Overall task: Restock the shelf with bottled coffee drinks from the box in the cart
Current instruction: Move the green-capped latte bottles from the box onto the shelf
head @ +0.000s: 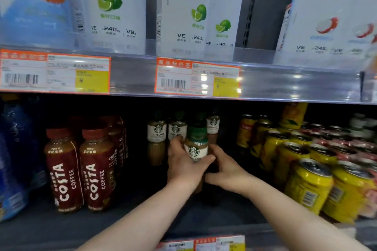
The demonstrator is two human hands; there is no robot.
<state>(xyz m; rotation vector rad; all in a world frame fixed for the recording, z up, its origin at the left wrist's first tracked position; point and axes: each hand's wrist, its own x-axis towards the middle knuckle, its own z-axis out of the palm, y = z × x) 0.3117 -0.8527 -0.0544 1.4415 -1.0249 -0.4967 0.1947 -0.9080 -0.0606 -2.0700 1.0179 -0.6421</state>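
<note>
Starbucks caffè latte bottle (196,150), upright at the lower shelf (142,216) just before its row, gripped by left hand (183,166), right hand (226,167) cupped alongside, grip unclear: best slid straight back, label forward.

Lower shelf (140,213): coffee bottle (196,150), green cap, gripped by left hand (183,166); right hand (227,169) just beside; matching bottles (157,131) behind; yellow cans (310,187) right.

Dark red Costa bottles (81,167), yellow cans (310,187), green-capped white-labelled coffee bottle (196,146), orange-bordered price tags (196,79).
</note>
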